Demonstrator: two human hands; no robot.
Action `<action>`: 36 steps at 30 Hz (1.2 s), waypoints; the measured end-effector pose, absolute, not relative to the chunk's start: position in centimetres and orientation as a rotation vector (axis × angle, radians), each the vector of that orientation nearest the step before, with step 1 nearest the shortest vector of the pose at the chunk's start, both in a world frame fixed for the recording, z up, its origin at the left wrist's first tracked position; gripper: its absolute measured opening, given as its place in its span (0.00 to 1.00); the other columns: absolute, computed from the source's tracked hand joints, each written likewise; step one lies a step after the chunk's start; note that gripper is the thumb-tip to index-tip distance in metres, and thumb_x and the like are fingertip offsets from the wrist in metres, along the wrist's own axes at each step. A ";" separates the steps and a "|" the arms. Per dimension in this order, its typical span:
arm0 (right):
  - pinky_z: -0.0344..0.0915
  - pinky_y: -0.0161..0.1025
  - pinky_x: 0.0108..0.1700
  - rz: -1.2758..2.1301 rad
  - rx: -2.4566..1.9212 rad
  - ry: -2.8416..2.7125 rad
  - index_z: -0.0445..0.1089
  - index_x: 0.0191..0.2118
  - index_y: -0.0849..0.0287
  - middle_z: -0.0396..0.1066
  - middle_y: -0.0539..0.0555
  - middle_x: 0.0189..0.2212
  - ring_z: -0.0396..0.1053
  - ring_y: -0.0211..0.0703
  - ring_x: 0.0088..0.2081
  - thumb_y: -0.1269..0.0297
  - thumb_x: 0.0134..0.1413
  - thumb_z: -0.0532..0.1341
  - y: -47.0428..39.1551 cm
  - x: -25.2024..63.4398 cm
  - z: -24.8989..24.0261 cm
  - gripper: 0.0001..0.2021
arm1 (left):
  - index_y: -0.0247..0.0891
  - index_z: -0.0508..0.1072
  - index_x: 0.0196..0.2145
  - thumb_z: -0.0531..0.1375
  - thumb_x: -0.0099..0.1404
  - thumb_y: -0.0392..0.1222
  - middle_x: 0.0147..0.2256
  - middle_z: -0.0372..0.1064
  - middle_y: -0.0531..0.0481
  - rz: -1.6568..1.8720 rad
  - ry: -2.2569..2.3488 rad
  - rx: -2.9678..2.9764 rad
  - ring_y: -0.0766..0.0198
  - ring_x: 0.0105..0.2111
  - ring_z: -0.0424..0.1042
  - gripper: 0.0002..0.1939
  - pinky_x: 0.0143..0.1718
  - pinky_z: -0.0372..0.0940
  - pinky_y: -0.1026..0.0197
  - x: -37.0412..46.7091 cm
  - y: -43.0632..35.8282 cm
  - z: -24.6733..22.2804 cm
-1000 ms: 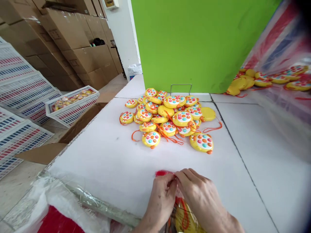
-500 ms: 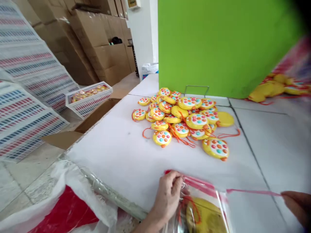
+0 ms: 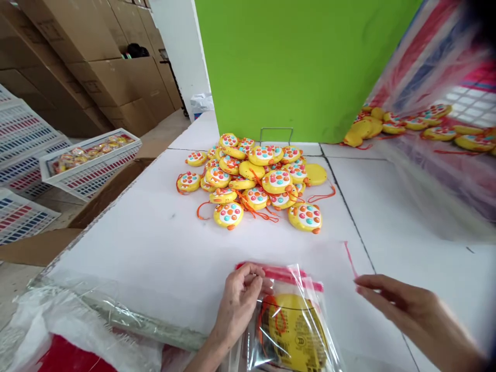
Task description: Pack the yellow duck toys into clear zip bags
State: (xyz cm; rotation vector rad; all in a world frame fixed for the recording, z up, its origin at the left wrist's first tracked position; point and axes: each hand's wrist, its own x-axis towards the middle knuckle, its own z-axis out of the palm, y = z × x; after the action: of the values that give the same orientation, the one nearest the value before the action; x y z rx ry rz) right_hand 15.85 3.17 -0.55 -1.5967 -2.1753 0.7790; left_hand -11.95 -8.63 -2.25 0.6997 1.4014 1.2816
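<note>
My left hand (image 3: 242,299) pinches the pink-edged top of a clear plastic bag (image 3: 253,330) at the near edge of the white table. Inside the bag lies a yellow toy (image 3: 300,330) with an orange cord. To the right, my right hand (image 3: 411,310) is closed, thumb and finger gripping a thin clear strip with a pink edge (image 3: 350,258), apart from the bag. Beyond both hands sits a pile of yellow toys (image 3: 277,181) with white tops, coloured dots and orange cords.
A green board (image 3: 302,67) stands behind the pile, with a wire stand (image 3: 276,129) before it. At right, more toys (image 3: 437,132) lie by a striped plastic sack (image 3: 414,57). White baskets (image 3: 93,168), an open carton (image 3: 112,191) and stacked boxes (image 3: 127,82) are at left.
The view has shifted right, showing more of the right side. My right hand has come further into view, and its strip now hangs at a steep slant instead of nearly level.
</note>
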 end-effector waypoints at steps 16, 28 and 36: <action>0.48 0.32 0.23 1.701 -1.275 -1.977 0.63 0.30 0.57 0.52 0.43 0.20 0.49 0.32 0.22 0.55 0.55 0.56 2.9 9.5 -1.9 0.11 | 0.39 0.66 0.33 0.53 0.66 0.47 0.23 0.60 0.57 1.146 1.607 0.938 0.67 0.24 0.60 0.09 0.26 0.55 0.67 -12.6 -8.8 -1.9; 0.67 0.39 0.40 0.593 -1.096 -2.517 0.70 0.35 0.56 0.67 0.55 0.51 0.71 0.40 0.39 0.76 0.56 0.46 2.4 9.6 -1.2 0.16 | 0.39 0.59 0.22 0.51 0.61 0.40 0.21 0.51 0.57 1.103 1.546 0.913 0.68 0.22 0.52 0.10 0.24 0.50 0.66 -12.6 -8.5 -1.0; 0.66 0.54 0.50 -0.069 -0.982 -2.699 0.69 0.48 0.59 0.72 0.61 0.47 0.69 0.55 0.50 0.69 0.58 0.50 5.5 19.7 -4.4 0.16 | 0.40 0.55 0.24 0.55 0.55 0.34 0.20 0.52 0.60 1.261 1.566 0.731 0.71 0.21 0.55 0.09 0.24 0.54 0.70 -13.3 -9.0 -1.6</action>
State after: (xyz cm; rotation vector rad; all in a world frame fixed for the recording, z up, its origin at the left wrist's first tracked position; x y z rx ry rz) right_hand 19.69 5.51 -4.45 -0.9816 -2.6991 -0.0690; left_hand -13.28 -8.96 -1.64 0.7310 1.5664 1.2615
